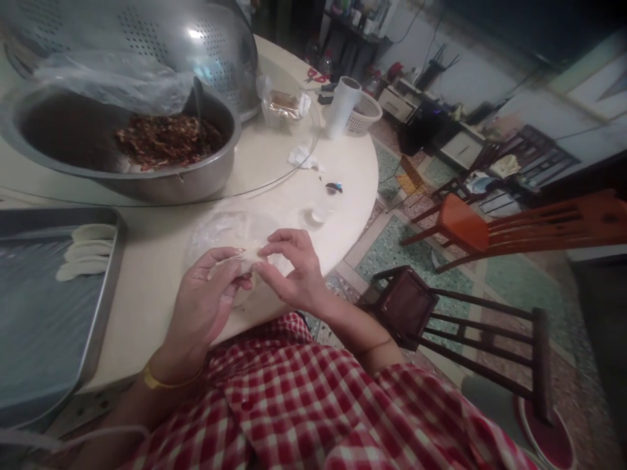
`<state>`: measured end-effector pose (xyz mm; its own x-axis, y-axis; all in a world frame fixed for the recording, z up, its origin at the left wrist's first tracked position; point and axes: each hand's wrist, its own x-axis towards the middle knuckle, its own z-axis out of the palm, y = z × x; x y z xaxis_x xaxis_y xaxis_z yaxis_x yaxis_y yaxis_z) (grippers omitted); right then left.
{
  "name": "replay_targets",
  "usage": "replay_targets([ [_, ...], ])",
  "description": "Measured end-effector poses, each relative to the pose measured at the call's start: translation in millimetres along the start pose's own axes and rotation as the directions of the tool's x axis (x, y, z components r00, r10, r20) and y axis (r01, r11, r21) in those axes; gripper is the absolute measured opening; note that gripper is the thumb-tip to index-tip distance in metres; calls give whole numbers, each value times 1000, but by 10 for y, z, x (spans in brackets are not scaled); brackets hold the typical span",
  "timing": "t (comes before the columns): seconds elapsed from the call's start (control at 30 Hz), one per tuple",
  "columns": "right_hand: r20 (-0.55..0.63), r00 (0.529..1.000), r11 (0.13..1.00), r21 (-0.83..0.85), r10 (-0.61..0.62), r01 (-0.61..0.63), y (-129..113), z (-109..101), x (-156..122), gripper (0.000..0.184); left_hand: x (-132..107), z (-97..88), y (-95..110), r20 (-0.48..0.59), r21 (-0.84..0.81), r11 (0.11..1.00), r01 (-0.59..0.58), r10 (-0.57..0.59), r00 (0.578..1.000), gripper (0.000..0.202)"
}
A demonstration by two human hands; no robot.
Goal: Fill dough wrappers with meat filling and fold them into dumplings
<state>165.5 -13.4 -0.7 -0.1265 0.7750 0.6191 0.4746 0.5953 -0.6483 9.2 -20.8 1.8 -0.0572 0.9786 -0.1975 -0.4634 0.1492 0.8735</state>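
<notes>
Between my two hands, above the table's near edge, is a pale dumpling [249, 258], partly covered by my fingers. My left hand [208, 290] cups it from the left, thumb and fingers closed on it. From the right, my right hand [294, 264] pinches its edge between thumb and forefinger. A clear plastic bag [215, 228] lies on the table just behind the hands. On the left, several finished dumplings [88, 251] lie in a row at the right side of a metal tray [120, 245].
A steel bowl [191, 186] of dark minced filling [161, 140] with a spoon stands back left, before a large colander [171, 32]. Further right are a plastic-wrapped package [284, 104], a paper roll [343, 108] and a white basket [366, 112]. Wooden chairs [409, 303] stand right of the table.
</notes>
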Motion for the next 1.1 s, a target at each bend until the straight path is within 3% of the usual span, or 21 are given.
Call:
replay_targets([
  [0.1,-8,1000,1000,2,-19,19,-15,24,-7,9,2,-2,-9,-16,-4,1000,-3,3,1000,26],
  [0.27,-74,980,982,23,-183,185,-45,46,-16,11,-8,-4,-20,15,4,1000,3,-3,1000,25],
  [0.5,30,997,997,1,-72,72,1,79,-39,13,-42,2,-3,17,31,1000,1,-2,1000,26],
  [0.6,58,986,988,-10,-156,157,28,78,-51,11,-50,5,-6,18,59,998,-13,12,1000,25],
  [0.7,35,978,977,-51,-205,206,42,72,-63,10,-50,-10,-24,26,94,996,-8,5,1000,25],
  [0.87,21,993,993,-14,-113,113,35,77,-72,10,-40,-52,-57,35,158,987,-9,4,999,27],
  [1.1,-111,970,976,15,-216,219,20,85,-66,9,-50,-24,-33,34,151,988,19,-24,999,31],
])
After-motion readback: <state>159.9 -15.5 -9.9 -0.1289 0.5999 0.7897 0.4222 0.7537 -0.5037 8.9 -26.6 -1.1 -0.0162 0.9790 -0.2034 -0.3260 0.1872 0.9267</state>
